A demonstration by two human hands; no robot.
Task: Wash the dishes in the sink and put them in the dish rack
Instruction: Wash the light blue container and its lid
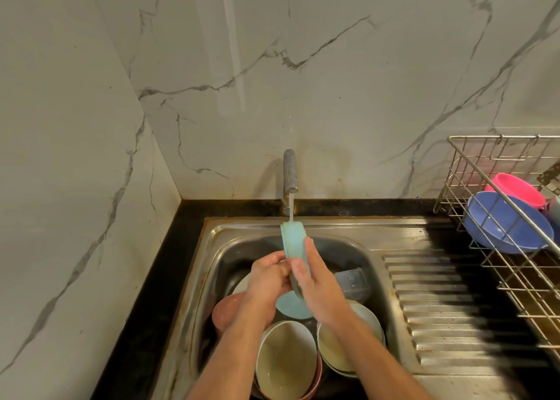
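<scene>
Under running tap (290,179), teal bowl (293,242) on edge, both hands' fingers (312,258) gripping it

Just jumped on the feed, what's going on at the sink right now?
A person is rinsing a teal bowl under the running tap, holding it on edge with both hands: the left hand grips its lower edge, the right hand lies along its side. More bowls are still piled in the sink. In the rack on the right sit a blue bowl and a pink bowl.
</scene>
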